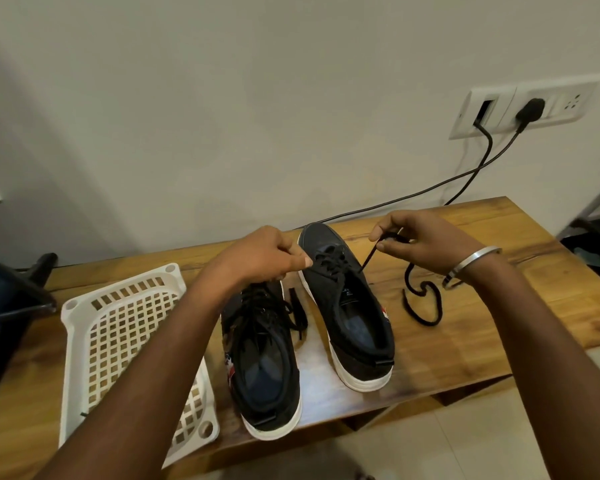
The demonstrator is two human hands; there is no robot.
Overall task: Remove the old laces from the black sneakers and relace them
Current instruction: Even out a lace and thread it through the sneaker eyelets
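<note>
Two black, white-soled sneakers [347, 306]: right hand [426, 240] pinches a loose lace [423, 306], left hand [260, 254] grips the eyelet edge.

- No legible text, numbers or brand names in the head view.
- Right sneaker [347, 306]: small pale tag on the tongue, marks on it too blurred to read.
- Both sneakers: red/white graphic patches on the sides, left sneaker [264, 358] included; no letters can be made out.
- Wall switch plate [523, 109]: unmarked as far as visible.
</note>
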